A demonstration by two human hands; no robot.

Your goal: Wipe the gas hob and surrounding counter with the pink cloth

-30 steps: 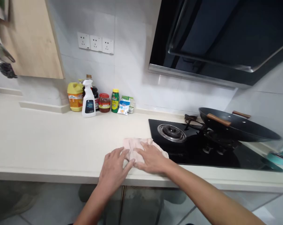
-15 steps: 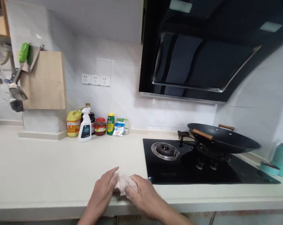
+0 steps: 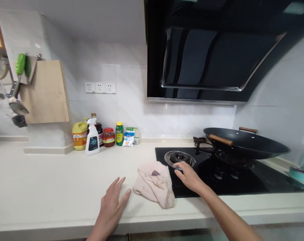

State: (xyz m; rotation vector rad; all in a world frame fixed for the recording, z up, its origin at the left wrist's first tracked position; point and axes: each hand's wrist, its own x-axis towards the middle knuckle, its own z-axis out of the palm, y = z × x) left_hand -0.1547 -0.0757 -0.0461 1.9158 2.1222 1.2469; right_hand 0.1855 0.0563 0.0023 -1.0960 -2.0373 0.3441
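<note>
A crumpled pale pink cloth (image 3: 152, 187) with a dark patch lies on the counter, its right side overlapping the edge of the black gas stove (image 3: 192, 187). To the left of it, my left hand (image 3: 113, 201) is held over the counter with fingers apart and nothing in them. My right hand (image 3: 189, 175) hovers over the stove's left part, fingers apart and not holding anything, near the left burner (image 3: 179, 157). Both hands are apart from the cloth.
A black wok (image 3: 247, 144) with wooden handles sits on the right burner. Against the wall stand a white spray bottle (image 3: 93, 139), a yellow jug (image 3: 79, 136), a red-lidded jar (image 3: 109, 138) and a green bottle (image 3: 119, 134). A range hood (image 3: 202, 60) hangs above.
The cloth was bunched between both hands at the counter's front edge; now it lies released and loosely spread, farther back and right. My right hand has moved right over the stove.
</note>
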